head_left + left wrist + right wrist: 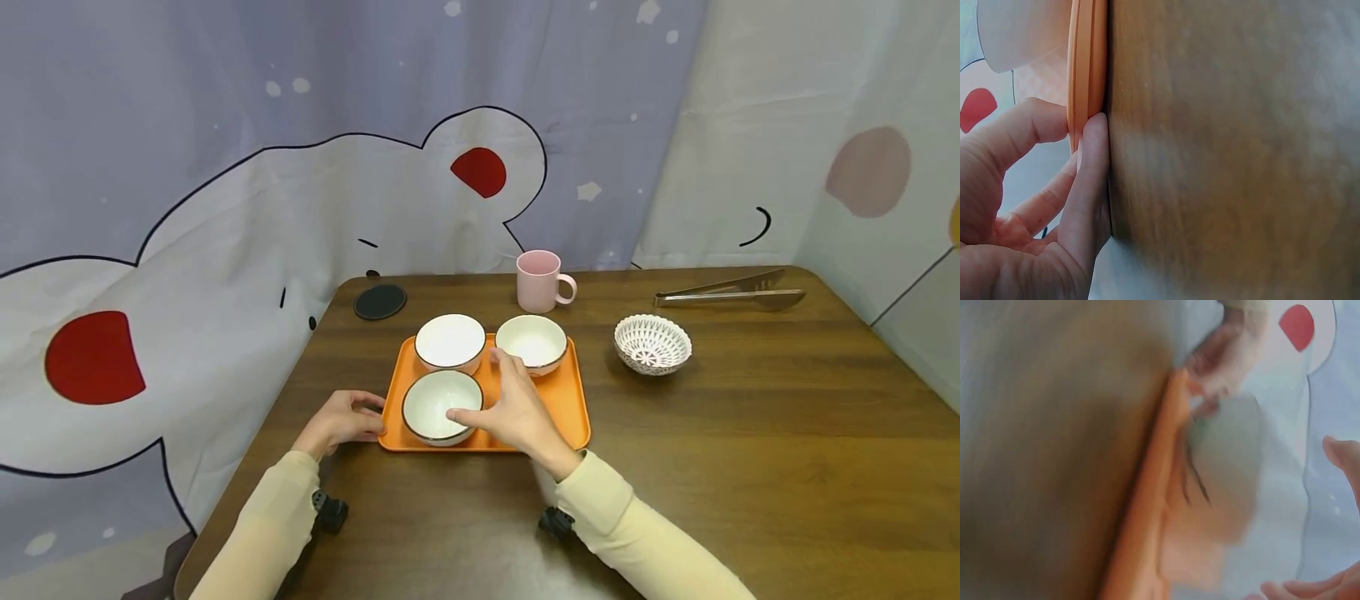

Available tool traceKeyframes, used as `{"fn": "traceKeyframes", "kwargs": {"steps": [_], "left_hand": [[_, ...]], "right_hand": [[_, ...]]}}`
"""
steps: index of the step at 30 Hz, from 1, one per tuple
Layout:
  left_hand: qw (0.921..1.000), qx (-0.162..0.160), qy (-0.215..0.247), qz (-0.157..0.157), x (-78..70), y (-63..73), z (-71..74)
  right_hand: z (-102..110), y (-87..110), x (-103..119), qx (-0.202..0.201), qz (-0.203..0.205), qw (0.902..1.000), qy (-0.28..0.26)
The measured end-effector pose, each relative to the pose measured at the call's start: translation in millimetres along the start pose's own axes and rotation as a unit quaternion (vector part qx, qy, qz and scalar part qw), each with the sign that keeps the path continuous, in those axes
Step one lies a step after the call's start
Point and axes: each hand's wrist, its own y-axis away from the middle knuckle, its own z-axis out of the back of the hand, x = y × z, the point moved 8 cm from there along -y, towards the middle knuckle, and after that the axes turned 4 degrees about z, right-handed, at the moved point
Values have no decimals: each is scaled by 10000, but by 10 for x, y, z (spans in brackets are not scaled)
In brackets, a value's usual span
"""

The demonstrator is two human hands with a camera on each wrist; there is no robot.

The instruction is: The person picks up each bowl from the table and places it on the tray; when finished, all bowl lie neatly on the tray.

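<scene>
An orange tray (pixel 567 412) lies on the table, bearing three pale bowls with dark rims. One bowl (pixel 450 337) sits back left, another (pixel 531 340) back right, and a third (pixel 435 404) front left. My left hand (pixel 347 421) pinches the tray's left rim near the front corner; in the left wrist view its fingers (pixel 1088 156) lie on both sides of the rim. Above the tray's front right part hovers my right hand (pixel 517 408), thumb and fingers spread apart. Its thumb overlaps the front left bowl in the head view. Nothing is in its grasp.
Behind the tray stands a pink mug (pixel 537 283), with a dark round coaster (pixel 380 302) to its left. A patterned white bowl (pixel 652 344) is right of the tray. Metal tongs (pixel 727 296) lie at the back right. A printed curtain (pixel 337 192) hangs behind the table.
</scene>
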Motion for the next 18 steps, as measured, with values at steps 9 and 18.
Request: {"fn": "traceKeyframes", "kwargs": {"steps": [9, 18], "left_hand": [[10000, -7, -46, -46, 3, 7, -12], [10000, -18, -80, -51, -15, 2, -11]], "right_hand": [[538, -1, -188, -142, -33, 9991, 400], [797, 63, -434, -346, -328, 9988, 135]]}}
